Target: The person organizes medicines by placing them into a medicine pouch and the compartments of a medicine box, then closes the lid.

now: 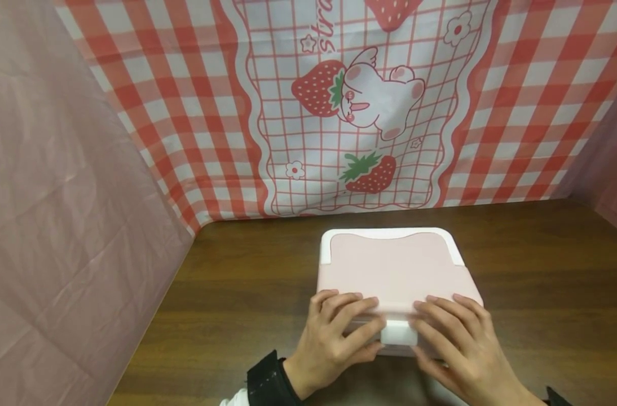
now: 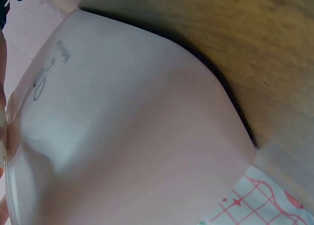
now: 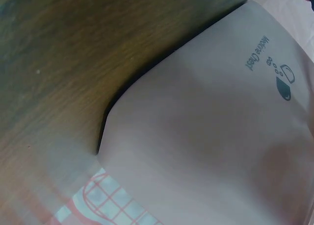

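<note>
A pale pink medicine chest with a white band at its far end lies on the table, its lid down. In the centre of its front is a white latch. My left hand grips the front edge left of the latch, fingers bent over the lid and thumb lower down. On the latch's other side, my right hand holds the edge likewise. Both index fingertips are close beside the latch; touching or not, I cannot tell. The right wrist view shows the chest's pink wall with printed lettering.
The chest stands on a brown wood-grain table. Behind rises a red-and-white checked cloth with strawberry pictures. Pinkish fabric hangs along the left, and more pink fabric is at the right.
</note>
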`<state>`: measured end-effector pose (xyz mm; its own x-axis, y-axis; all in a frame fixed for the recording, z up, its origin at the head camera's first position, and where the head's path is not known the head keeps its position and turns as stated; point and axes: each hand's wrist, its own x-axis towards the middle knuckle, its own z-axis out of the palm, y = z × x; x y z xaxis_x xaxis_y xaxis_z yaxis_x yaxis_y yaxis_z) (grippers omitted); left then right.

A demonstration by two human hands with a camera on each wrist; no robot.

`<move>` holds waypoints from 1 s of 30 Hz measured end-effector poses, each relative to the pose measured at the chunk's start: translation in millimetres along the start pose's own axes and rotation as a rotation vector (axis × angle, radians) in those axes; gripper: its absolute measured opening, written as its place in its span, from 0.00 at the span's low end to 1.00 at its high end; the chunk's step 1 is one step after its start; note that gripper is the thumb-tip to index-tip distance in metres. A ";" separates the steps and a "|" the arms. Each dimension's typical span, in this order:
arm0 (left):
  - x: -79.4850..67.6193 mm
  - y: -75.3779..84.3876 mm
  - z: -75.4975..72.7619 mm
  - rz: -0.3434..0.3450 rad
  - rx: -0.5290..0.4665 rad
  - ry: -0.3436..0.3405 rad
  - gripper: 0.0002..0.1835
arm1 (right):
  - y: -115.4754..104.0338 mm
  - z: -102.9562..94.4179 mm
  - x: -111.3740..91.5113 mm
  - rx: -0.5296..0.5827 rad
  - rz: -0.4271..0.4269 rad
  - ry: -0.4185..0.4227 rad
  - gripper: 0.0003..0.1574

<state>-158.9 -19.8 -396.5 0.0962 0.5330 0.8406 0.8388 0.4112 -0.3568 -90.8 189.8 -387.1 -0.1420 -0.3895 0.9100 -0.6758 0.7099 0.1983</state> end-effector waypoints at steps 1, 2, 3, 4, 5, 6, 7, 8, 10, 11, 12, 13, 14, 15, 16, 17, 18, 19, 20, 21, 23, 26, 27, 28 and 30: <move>0.1 0.0 0.6 0.007 0.004 0.009 0.17 | 0.2 0.1 -0.4 -0.002 -0.001 -0.001 0.22; 0.8 0.0 0.7 0.014 0.010 0.018 0.16 | 0.5 0.5 -0.7 -0.005 -0.005 0.004 0.22; 1.9 0.2 0.8 0.020 0.016 0.029 0.15 | 0.9 1.2 -0.9 -0.007 -0.008 0.012 0.21; 3.2 0.3 0.9 0.026 0.025 0.041 0.13 | 1.2 1.7 -1.1 -0.010 -0.011 0.018 0.20; 4.7 0.5 0.9 0.032 0.032 0.051 0.12 | 1.5 2.3 -1.4 -0.010 -0.012 0.023 0.19; 6.1 0.6 0.9 0.035 0.038 0.060 0.10 | 1.9 3.0 -1.6 -0.009 -0.015 0.030 0.19; 7.4 0.7 0.9 0.035 0.042 0.066 0.09 | 2.5 4.0 -1.8 -0.011 -0.018 0.040 0.18; 8.2 0.8 1.3 0.034 0.046 0.071 0.07 | 3.4 5.2 -1.8 -0.013 -0.022 0.051 0.17; 8.5 0.8 3.2 0.025 0.046 0.071 0.06 | 5.2 6.2 -2.3 -0.017 -0.021 0.054 0.16; 7.8 0.6 4.7 0.017 0.044 0.065 0.07 | 6.5 6.7 -2.6 -0.018 -0.018 0.050 0.16; 6.7 0.3 6.6 0.008 0.045 0.058 0.07 | 7.9 7.0 -3.0 -0.019 -0.014 0.044 0.16; 5.1 -0.3 8.7 -0.003 0.045 0.050 0.08 | 9.7 7.9 -3.1 -0.021 -0.010 0.039 0.17; 3.4 -0.8 11.1 -0.015 0.047 0.037 0.09 | 11.6 8.7 -3.3 -0.020 -0.005 0.032 0.17; 1.8 -1.4 13.6 -0.029 0.048 0.023 0.10 | 13.6 9.4 -3.6 -0.020 0.003 0.021 0.18; 0.4 -2.1 15.9 -0.043 0.049 0.010 0.12 | 15.7 10.4 -3.6 -0.018 0.010 0.012 0.18; -0.8 -2.8 18.1 -0.055 0.051 -0.003 0.13 | 18.1 11.6 -3.7 -0.014 0.014 0.007 0.19; -1.7 -3.6 20.2 -0.066 0.052 -0.015 0.13 | 20.4 13.0 -3.6 -0.012 0.016 0.006 0.19; -2.4 -4.2 22.0 -0.078 0.052 -0.026 0.14 | 22.8 14.5 -3.5 -0.011 0.016 0.007 0.19; -2.8 -4.9 23.6 -0.088 0.053 -0.036 0.14 | 24.8 15.6 -3.4 -0.010 0.017 0.004 0.19; -2.9 -5.5 24.8 -0.097 0.052 -0.044 0.14 | 26.6 16.7 -3.2 -0.009 0.017 0.004 0.19; -2.8 -6.5 25.9 -0.112 0.050 -0.063 0.15 | 29.2 18.0 -2.4 -0.004 0.013 0.001 0.18; -1.0 -7.7 24.1 -0.141 0.024 -0.110 0.16 | 30.6 15.5 -0.3 0.018 0.024 -0.028 0.21; 0.1 -8.7 22.5 -0.156 0.007 -0.125 0.17 | 30.9 13.8 0.7 0.036 0.036 -0.034 0.22; 1.2 -10.2 20.3 -0.177 -0.020 -0.134 0.18 | 31.4 11.3 1.7 0.052 0.054 -0.037 0.23; 3.9 -15.5 14.4 -0.238 -0.069 -0.145 0.19 | 34.2 5.4 2.8 0.082 0.108 -0.026 0.27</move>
<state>-179.3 -13.4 -393.5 -0.1817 0.5298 0.8284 0.8637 0.4887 -0.1231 -118.2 209.9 -379.7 -0.2347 -0.3295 0.9145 -0.7125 0.6983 0.0688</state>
